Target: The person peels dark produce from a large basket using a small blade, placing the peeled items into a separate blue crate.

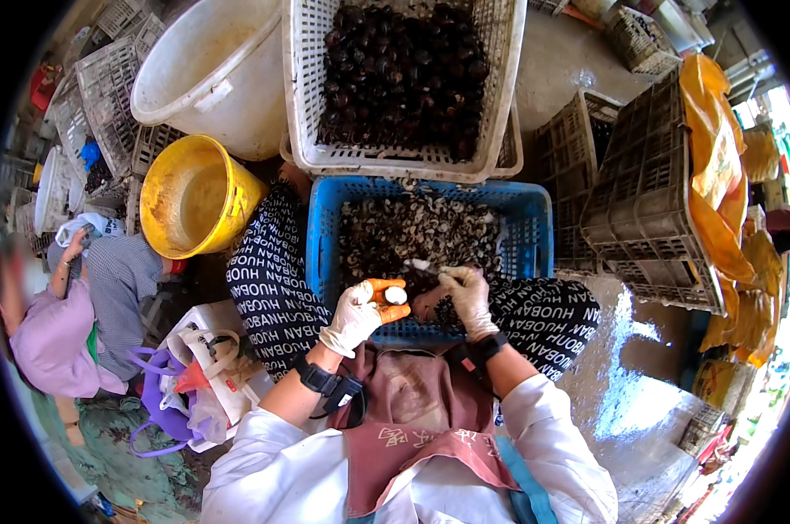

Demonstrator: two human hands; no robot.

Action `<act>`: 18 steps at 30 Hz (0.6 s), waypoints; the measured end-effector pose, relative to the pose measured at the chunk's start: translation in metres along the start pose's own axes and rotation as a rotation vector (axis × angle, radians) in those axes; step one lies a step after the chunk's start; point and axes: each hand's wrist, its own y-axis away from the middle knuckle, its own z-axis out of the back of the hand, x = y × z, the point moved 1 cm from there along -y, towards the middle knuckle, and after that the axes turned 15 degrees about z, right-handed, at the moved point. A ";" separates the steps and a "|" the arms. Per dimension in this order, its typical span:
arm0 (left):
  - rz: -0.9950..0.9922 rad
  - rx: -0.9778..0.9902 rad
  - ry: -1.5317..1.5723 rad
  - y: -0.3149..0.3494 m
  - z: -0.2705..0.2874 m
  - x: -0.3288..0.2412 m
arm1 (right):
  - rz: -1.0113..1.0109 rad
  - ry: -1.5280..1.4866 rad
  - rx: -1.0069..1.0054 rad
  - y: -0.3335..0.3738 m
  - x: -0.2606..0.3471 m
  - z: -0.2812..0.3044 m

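My left hand (365, 313), in a white glove with orange finger covers, grips a peeled water chestnut (396, 296) between thumb and fingers. Just right of it, my gloved right hand (467, 299) is closed in a pinch; what it holds is hidden. Both hands are over the near side of a blue plastic basket (323, 229) between my knees, heaped with curled brown and white peelings (421, 229). A small blurred white piece (419, 264) shows above the peelings between my hands. Beyond the basket, a white crate (300, 96) holds many dark unpeeled water chestnuts (403, 79).
At left stand a yellow bucket (238, 196) and a large white tub (210, 92). A purple bag (157, 397) sits beside my left leg. Another person (67, 332) sits farther left. Stacked dark crates (639, 175) with orange sheeting (714, 166) rise at right, beside wet floor (626, 375).
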 end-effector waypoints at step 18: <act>0.319 0.091 0.606 -0.004 0.012 0.019 | 0.141 -0.093 0.173 0.022 0.031 -0.018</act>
